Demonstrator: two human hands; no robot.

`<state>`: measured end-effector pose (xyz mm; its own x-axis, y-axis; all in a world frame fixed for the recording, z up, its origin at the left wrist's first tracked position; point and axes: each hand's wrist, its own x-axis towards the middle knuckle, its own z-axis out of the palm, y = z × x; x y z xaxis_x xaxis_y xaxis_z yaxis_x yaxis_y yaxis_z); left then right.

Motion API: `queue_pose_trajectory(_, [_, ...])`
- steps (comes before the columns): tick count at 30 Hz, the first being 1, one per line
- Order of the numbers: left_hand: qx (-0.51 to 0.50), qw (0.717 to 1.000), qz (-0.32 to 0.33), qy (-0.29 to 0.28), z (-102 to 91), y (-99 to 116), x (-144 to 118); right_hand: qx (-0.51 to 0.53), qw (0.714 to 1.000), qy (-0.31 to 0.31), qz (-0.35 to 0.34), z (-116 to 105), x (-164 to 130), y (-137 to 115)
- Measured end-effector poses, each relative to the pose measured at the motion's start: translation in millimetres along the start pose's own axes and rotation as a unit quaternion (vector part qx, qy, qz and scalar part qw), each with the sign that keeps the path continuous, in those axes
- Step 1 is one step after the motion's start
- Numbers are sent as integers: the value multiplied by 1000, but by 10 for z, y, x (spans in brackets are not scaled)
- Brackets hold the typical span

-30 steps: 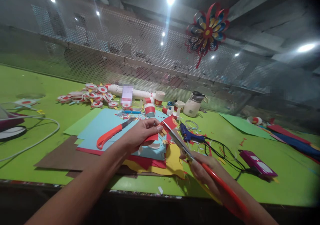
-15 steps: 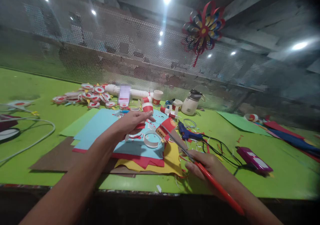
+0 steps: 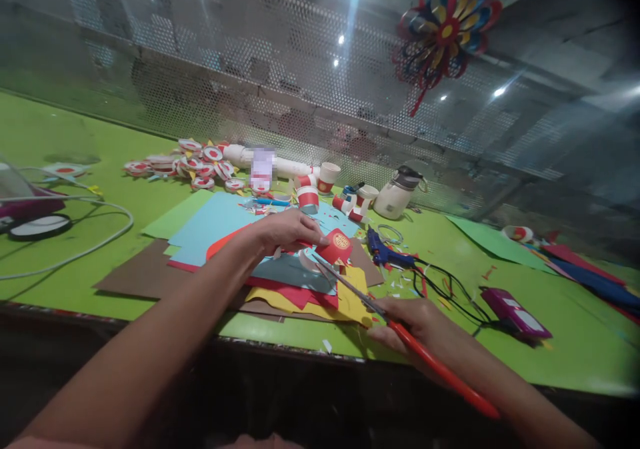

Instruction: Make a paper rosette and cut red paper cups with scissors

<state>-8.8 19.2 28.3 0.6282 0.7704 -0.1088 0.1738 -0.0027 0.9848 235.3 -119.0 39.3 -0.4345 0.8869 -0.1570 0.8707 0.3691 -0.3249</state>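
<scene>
My left hand (image 3: pixel 286 230) reaches over a stack of coloured paper sheets (image 3: pixel 220 222) and pinches a small red cup piece with a yellow mark (image 3: pixel 336 245). My right hand (image 3: pixel 410 322) grips red-handled scissors (image 3: pixel 400 332). Their blades point up and left toward the red piece, with the tips just below it. White paper rings lie on the blue sheet under my left hand, partly hidden.
A blue glue gun (image 3: pixel 383 254) with black cord lies right of the stack. A purple phone (image 3: pixel 515 312) sits farther right. Paper cups (image 3: pixel 327 176), red-white discs (image 3: pixel 200 166) and a white kettle (image 3: pixel 397 199) line the back. Cables (image 3: pixel 75 252) run at left. A paper pinwheel (image 3: pixel 445 32) hangs on the mesh wall.
My left hand let go of the red piece, reached to the rings, and now pinches the red piece again. The scissors dropped lower. The camera tilted down.
</scene>
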Motion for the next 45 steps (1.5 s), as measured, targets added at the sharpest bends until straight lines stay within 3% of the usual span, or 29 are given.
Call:
queue_pose_trajectory(4, [-7, 1000, 12, 25, -5, -19, 7, -7, 1000, 0, 25, 3, 18, -25])
queue_pose_trajectory(11, [-98, 987, 28, 122, -31, 48, -142, 26, 998, 41, 26, -24, -44, 107])
queue_pose_trajectory(15, [-133, 983, 56, 112, 27, 79, -182, 87, 992, 82, 26, -52, -127, 176])
queue_pose_trajectory(27, [-103, 989, 71, 84, 208, 113, -183, 148, 987, 60, -9, -162, -99, 9])
queue_pose_trajectory(45, [-74, 992, 43, 89, 198, 70, -156, 98, 993, 67, -17, -106, -36, 13])
